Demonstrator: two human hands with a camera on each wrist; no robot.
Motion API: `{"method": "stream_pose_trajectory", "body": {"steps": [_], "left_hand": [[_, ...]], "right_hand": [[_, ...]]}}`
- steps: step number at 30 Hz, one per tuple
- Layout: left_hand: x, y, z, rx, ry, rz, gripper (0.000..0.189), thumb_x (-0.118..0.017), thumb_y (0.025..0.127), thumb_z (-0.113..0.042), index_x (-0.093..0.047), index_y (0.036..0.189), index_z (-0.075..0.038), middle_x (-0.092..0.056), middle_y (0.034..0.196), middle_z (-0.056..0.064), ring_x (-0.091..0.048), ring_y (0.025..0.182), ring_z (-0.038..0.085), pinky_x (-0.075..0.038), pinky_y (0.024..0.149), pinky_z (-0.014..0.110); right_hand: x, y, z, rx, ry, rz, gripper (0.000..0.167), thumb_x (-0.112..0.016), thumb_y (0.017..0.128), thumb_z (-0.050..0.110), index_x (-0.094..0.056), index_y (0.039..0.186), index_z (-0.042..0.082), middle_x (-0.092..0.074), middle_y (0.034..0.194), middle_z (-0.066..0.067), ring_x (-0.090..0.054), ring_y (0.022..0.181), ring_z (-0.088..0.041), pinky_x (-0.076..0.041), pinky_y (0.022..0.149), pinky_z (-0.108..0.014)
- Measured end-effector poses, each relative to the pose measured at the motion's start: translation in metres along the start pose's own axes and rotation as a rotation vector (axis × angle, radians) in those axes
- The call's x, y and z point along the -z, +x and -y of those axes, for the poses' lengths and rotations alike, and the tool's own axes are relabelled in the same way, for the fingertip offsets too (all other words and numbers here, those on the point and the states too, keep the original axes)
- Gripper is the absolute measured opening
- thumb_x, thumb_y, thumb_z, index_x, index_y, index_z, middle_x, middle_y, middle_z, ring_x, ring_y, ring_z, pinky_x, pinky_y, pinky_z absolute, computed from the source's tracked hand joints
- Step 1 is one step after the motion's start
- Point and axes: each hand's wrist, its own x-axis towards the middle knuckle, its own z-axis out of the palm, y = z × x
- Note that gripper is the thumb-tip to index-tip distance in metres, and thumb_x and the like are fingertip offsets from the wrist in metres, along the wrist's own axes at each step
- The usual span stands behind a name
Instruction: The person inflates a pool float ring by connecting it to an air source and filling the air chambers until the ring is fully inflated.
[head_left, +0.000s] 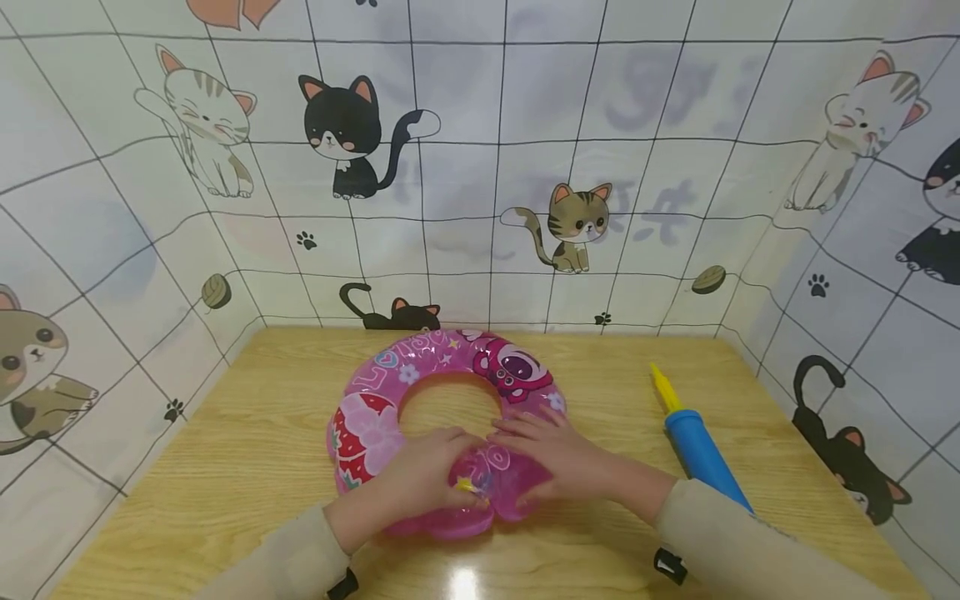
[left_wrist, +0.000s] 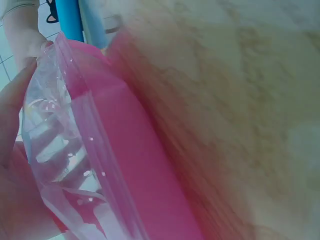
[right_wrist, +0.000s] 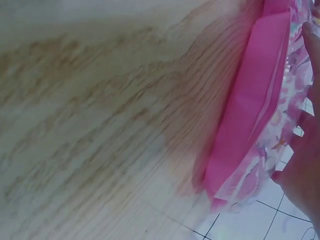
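Note:
A pink inflatable swim ring (head_left: 378, 373) lies on the wooden table, printed with a bear, strawberries, flowers and letters. Its near side has a notch between two rounded ends. My left hand (head_left: 412, 475) rests on the near left part, its thumb by a small yellow mark. On the near right part lies my right hand (head_left: 562, 457), fingers spread over the top. In the left wrist view the ring's clear upper film (left_wrist: 55, 135) looks wrinkled above the pink underside. The right wrist view shows fingers (right_wrist: 300, 155) against the film's side.
A blue hand pump (head_left: 705, 450) with a yellow nozzle (head_left: 663, 385) lies on the table (head_left: 247, 433) to the right, beyond my right forearm. White tiled-pattern walls (head_left: 465, 183) with cartoon cats stand behind the table and on both sides.

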Motion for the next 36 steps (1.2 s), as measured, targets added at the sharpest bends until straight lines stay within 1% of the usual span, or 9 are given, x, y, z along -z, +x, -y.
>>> {"method": "stream_pose_trajectory", "body": {"steps": [3, 7, 11, 15, 17, 20, 23, 30, 36], "left_hand": [[-0.004, -0.003, 0.003, 0.042, -0.028, 0.065, 0.088, -0.074, 0.073, -0.065, -0.048, 0.142, -0.016, -0.054, 0.135, 0.004, -0.051, 0.124, 0.026, -0.042, 0.103, 0.045], [-0.008, -0.007, 0.008, 0.033, 0.01, 0.123, 0.096, -0.071, 0.072, -0.069, -0.041, 0.147, -0.017, -0.05, 0.14, 0.005, -0.049, 0.127, 0.027, -0.037, 0.106, 0.048], [-0.011, -0.009, 0.011, -0.001, 0.054, 0.137, 0.096, -0.073, 0.072, -0.067, -0.04, 0.146, -0.017, -0.049, 0.141, 0.003, -0.046, 0.129, 0.026, -0.031, 0.11, 0.049], [-0.011, -0.011, 0.013, -0.018, 0.067, 0.143, 0.099, -0.074, 0.069, -0.068, -0.038, 0.147, -0.018, -0.048, 0.143, 0.002, -0.045, 0.13, 0.027, -0.029, 0.11, 0.053], [-0.011, -0.012, 0.014, -0.029, 0.072, 0.138, 0.102, -0.073, 0.069, -0.07, -0.036, 0.149, -0.019, -0.043, 0.147, 0.003, -0.041, 0.133, 0.028, -0.026, 0.109, 0.059], [-0.009, -0.015, 0.015, -0.052, 0.078, 0.121, 0.104, -0.073, 0.069, -0.071, -0.032, 0.151, -0.021, -0.032, 0.154, 0.005, -0.034, 0.138, 0.031, -0.02, 0.108, 0.066], [-0.002, -0.02, 0.016, -0.07, 0.085, 0.107, 0.105, -0.073, 0.069, -0.07, -0.031, 0.151, -0.02, -0.023, 0.158, 0.008, -0.027, 0.142, 0.033, -0.016, 0.108, 0.068], [0.017, -0.029, 0.025, -0.04, 0.095, 0.04, 0.105, -0.073, 0.069, -0.07, -0.031, 0.152, -0.02, -0.02, 0.159, 0.009, -0.024, 0.143, 0.033, -0.016, 0.111, 0.062], [0.03, -0.043, 0.039, -0.001, 0.143, -0.017, 0.111, -0.072, 0.065, -0.075, -0.032, 0.151, -0.016, -0.022, 0.158, 0.012, -0.025, 0.142, 0.037, -0.022, 0.107, 0.067]], "right_hand": [[-0.002, 0.0, -0.003, -0.038, 0.004, 0.059, 0.086, -0.072, 0.08, 0.055, -0.036, 0.151, 0.024, -0.026, 0.158, -0.004, -0.014, 0.146, -0.032, -0.005, 0.111, -0.065], [-0.004, -0.001, -0.007, -0.062, 0.018, 0.093, 0.085, -0.074, 0.079, 0.053, -0.035, 0.151, 0.03, -0.026, 0.159, -0.001, -0.01, 0.147, -0.031, -0.001, 0.111, -0.064], [-0.003, -0.003, -0.011, -0.057, 0.03, 0.101, 0.085, -0.075, 0.078, 0.052, -0.036, 0.151, 0.031, -0.029, 0.158, 0.0, -0.01, 0.147, -0.032, 0.0, 0.112, -0.063], [-0.002, -0.003, -0.014, -0.035, 0.047, 0.095, 0.086, -0.076, 0.077, 0.052, -0.038, 0.15, 0.028, -0.03, 0.157, -0.002, -0.012, 0.146, -0.033, -0.001, 0.112, -0.062], [-0.001, -0.005, -0.015, -0.022, 0.043, 0.082, 0.087, -0.076, 0.075, 0.053, -0.04, 0.149, 0.026, -0.033, 0.156, -0.003, -0.014, 0.146, -0.034, -0.004, 0.111, -0.064], [0.001, -0.01, -0.018, -0.034, 0.041, 0.071, 0.09, -0.078, 0.073, 0.055, -0.04, 0.149, 0.025, -0.032, 0.156, -0.004, -0.014, 0.145, -0.037, -0.006, 0.11, -0.066], [0.006, -0.02, -0.019, -0.062, 0.033, 0.055, 0.093, -0.079, 0.071, 0.057, -0.041, 0.149, 0.024, -0.031, 0.156, -0.005, -0.015, 0.145, -0.038, -0.008, 0.109, -0.068], [0.029, -0.051, -0.026, -0.168, 0.046, 0.024, 0.097, -0.083, 0.069, 0.051, -0.039, 0.149, 0.018, -0.025, 0.158, -0.01, -0.009, 0.145, -0.04, 0.003, 0.11, -0.066], [0.04, -0.075, -0.035, -0.214, 0.029, -0.039, 0.096, -0.082, 0.072, 0.052, -0.039, 0.15, 0.017, -0.023, 0.159, -0.009, -0.009, 0.145, -0.038, 0.0, 0.109, -0.067]]}}
